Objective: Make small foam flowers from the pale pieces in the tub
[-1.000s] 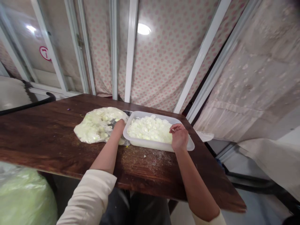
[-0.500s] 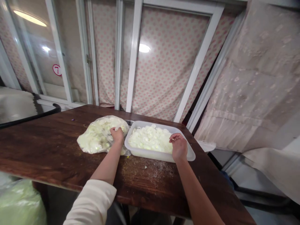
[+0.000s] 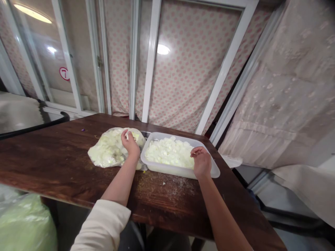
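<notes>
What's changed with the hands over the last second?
The left hand has moved slightly toward the far edge of the plastic bag of white food, fingers still on it. The right hand stays over the white plastic tray's right side; the tray looks unchanged.

- We see the white plastic tub (image 3: 178, 170) only from above, and the right hand (image 3: 201, 162) hides part of its near rim, so whether that hand grips the rim we cannot tell.
- Left of the tub, the left hand (image 3: 130, 145) covers part of the clear plastic bag (image 3: 110, 148), so we cannot tell what its fingers hold.
- Behind the tub, only a sliver of a dark metal edge (image 3: 146, 134) shows; the rest is hidden.
- Left of the tub, a purple speck (image 3: 83, 129) is too small to name.
- Well left of the tub and nearer us, a green bag (image 3: 26, 225) is blurred and cut off by the picture's edge.
</notes>
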A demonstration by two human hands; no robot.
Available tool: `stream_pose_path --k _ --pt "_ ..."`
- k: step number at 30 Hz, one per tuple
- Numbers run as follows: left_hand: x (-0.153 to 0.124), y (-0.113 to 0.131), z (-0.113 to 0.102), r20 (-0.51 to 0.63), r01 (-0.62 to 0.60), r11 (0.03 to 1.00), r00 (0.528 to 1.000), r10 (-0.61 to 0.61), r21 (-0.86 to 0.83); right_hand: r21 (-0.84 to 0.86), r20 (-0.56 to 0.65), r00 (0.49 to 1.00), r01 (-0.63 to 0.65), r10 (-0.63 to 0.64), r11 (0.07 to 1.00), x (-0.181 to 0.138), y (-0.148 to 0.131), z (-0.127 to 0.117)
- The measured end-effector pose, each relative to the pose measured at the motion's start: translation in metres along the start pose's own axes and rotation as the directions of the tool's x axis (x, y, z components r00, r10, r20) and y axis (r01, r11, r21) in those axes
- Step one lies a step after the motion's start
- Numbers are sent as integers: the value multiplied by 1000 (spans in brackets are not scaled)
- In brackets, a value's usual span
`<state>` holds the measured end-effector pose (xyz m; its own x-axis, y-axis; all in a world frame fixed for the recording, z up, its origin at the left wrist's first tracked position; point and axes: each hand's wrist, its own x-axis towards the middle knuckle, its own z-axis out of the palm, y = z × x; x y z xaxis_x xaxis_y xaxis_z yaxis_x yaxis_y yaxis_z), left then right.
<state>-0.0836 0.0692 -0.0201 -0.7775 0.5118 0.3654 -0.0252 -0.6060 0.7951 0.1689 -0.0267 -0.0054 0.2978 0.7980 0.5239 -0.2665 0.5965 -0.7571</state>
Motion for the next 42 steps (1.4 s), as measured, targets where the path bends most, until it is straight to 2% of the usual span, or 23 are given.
stream_pose_path --k 1,4,6,9,11,16,22,25,29,31,33,35,39,42 --pt "-3 7 0 -7 -54 998 999 54 16 -4 1 1000 2 -2 1000 0 0 0" --pt "-11 25 1 129 -180 982 977 171 60 -17 15 1000 -4 4 1000 -1 -1 1" --pt "-14 31 1 151 -180 983 973 171 42 -22 29 1000 -8 8 1000 -1 -2 2" --pt "-15 33 1 156 -17 997 987 28 -73 -33 45 999 -6 7 999 -1 -3 3" --pt "-16 33 3 206 85 986 977 -55 -143 -41 50 999 -4 6 999 -2 -4 3" --pt "-23 38 5 352 143 967 934 -62 -210 -59 72 997 10 -6 998 -2 -3 4" --pt "-24 41 8 397 248 911 912 -105 -328 -95 69 998 -3 9 995 -2 -1 2" --pt "-24 46 10 445 334 841 887 -126 -426 -78 80 997 -5 11 997 -1 -1 1" --pt "-20 53 9 541 577 646 791 -287 -500 -57 104 995 2 4 998 -2 -2 1" --pt "-17 54 7 552 654 553 748 -369 -516 -56 109 994 8 -2 998 -2 -1 1" --pt "-14 53 6 545 696 501 716 -436 -514 -66 115 993 4 3 998 -2 -1 0" --pt "-12 51 6 535 718 490 696 -479 -495 -81 118 993 -2 12 997 -2 -1 0" --pt "-14 50 9 506 724 503 689 -519 -472 -94 123 992 -10 22 996 -2 -2 1" --pt "-14 51 9 529 732 485 681 -507 -478 -102 135 991 -6 20 995 -3 -3 2"
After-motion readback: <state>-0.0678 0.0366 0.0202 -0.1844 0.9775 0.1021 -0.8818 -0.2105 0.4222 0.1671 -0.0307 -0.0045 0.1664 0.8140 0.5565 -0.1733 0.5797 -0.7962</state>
